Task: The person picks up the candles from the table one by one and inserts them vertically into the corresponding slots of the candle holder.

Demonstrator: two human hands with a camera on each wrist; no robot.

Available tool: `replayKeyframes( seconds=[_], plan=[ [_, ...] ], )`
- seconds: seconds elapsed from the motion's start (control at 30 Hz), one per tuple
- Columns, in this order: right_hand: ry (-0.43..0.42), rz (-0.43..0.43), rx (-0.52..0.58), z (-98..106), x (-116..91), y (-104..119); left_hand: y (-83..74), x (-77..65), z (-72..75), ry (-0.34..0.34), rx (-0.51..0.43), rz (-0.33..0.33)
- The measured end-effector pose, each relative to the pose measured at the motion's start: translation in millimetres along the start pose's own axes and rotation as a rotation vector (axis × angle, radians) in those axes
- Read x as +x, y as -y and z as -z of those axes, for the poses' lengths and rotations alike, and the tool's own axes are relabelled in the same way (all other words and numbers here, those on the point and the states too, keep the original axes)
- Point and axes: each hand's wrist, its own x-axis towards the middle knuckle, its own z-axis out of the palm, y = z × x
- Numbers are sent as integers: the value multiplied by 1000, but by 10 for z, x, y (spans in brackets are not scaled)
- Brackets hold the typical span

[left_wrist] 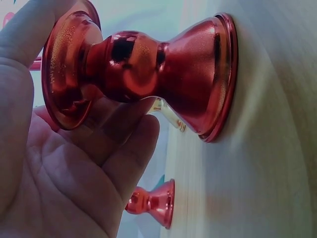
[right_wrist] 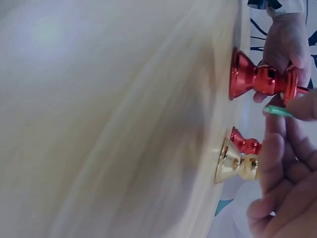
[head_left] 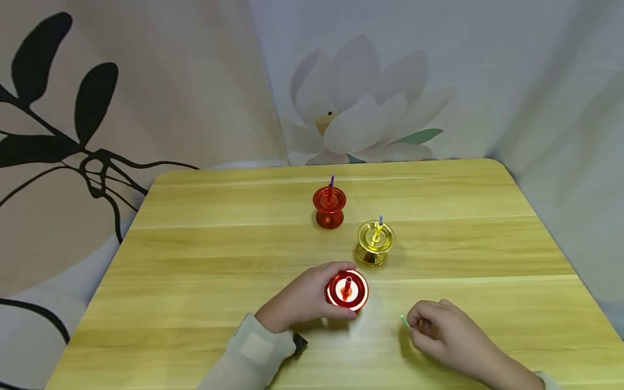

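My left hand (head_left: 309,295) grips the rim of a red metallic candle holder (head_left: 347,291), thumb on one side and fingers on the other. An upright tube stands in its dish, with no candle showing in it. In the left wrist view, the flared base of this candle holder (left_wrist: 198,74) points toward the tabletop. To the right, my right hand (head_left: 450,338) pinches a thin green candle (head_left: 405,322) between thumb and forefinger, apart from the holder. The right wrist view shows the green candle (right_wrist: 278,111) jutting from the fingertips.
Behind the held one stands a gold candle holder (head_left: 372,255) with a pale bluish candle (head_left: 381,220). Farther back and left is another red candle holder (head_left: 329,218) with a purple candle (head_left: 332,181). All are on a wooden table (head_left: 219,244), before a printed curtain (head_left: 195,81).
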Motion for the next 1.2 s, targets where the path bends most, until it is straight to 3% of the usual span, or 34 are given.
replayKeyframes(
  seconds=[0.13, 0.33, 0.6, 0.83, 1.2],
  plan=[
    [-66, -22, 30, -27, 72, 68, 7, 6, -6, 2, 10, -9],
    [-171, 42, 75, -72, 244, 144, 11, 15, -3, 2, 5, -8],
    [-222, 54, 133, -111, 485, 247, 16, 13, -6, 0, -4, -29],
    [-325, 103, 149, -165, 670, 348, 17, 22, 13, -2, -17, -47],
    [-344, 69, 195, -190, 841, 458, 12, 23, 4, -5, -17, -71]
  ],
)
